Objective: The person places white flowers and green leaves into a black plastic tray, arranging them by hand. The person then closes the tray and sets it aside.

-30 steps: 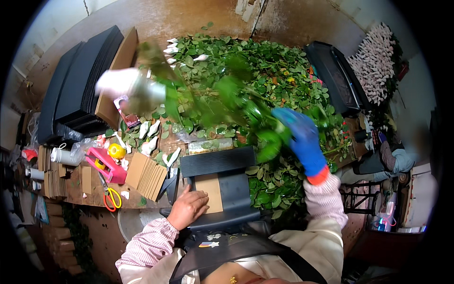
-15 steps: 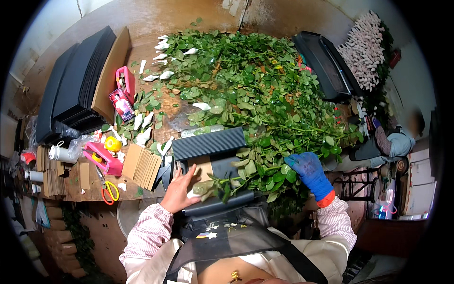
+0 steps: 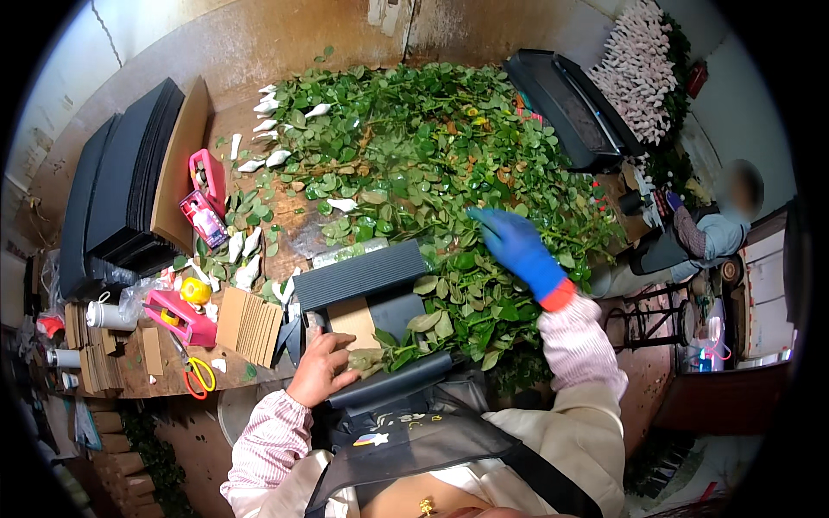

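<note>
My bare left hand rests at the near edge of a dark box-like holder, fingers stretched out over a brown cardboard piece. Its fingertips lie against a greenish, wrapped rose head, whose leafy stem runs right across a dark padded roll. My right hand, in a blue glove with a red-orange cuff, reaches over the pile of leafy rose stems. Its fingers are extended and point up-left, with nothing visible in them. Several white-wrapped rose heads stick out at the pile's left side.
Folded cardboard pieces, scissors and two pink tape dispensers are on the left. Dark sheets stand stacked behind. A black tray is at the far right, wrapped flowers beyond it. Another person is at the right.
My right hand has left the stem at the near right and moved up-left over the pile. My left hand's fingers have come closer together beside the rose head. The view has shifted slightly.
</note>
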A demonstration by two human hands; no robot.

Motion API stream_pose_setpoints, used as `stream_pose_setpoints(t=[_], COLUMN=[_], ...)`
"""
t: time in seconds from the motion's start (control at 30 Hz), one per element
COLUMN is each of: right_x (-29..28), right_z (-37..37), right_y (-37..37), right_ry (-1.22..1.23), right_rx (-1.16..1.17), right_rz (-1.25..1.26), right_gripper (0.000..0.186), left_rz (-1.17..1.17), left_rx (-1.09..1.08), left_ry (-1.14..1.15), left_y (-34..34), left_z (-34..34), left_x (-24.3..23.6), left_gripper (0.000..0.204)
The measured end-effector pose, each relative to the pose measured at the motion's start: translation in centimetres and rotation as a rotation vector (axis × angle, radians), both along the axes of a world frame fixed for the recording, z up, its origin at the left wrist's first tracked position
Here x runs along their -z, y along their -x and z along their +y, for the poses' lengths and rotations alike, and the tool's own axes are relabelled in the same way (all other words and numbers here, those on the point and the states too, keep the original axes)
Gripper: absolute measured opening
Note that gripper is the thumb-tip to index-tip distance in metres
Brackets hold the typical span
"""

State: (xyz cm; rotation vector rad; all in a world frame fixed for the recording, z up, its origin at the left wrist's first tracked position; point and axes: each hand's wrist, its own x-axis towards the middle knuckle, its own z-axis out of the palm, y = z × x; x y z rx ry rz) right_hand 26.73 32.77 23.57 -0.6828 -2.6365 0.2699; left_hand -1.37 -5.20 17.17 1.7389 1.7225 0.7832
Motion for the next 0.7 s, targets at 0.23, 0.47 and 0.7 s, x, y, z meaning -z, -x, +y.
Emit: stream_pose_setpoints(t=[0.23, 0.47, 0.7], right_x=[12.6, -3.3, 1.6], right_z=[7.5, -1.8, -7.8], right_y=[2.1, -1.4, -5.8], right_ry=[0.305, 0.159, 0.125], right_rx=[0.237, 0.056, -0.271], right_rz=[-0.391, 0.146, -0.234], right_gripper=[0.048, 0.050, 0.052], left_rz=[0.016, -0.027, -0.146], left_rx=[0.084, 0.038, -0.138], left_ry=[-0.045, -0.053, -0.009], left_y=[0.4, 0.4, -0.1], left_z=[1.2, -0.4, 0.4], left_x=[0.7, 1.4, 0.6], left_gripper=[0.027, 0.029, 0.107])
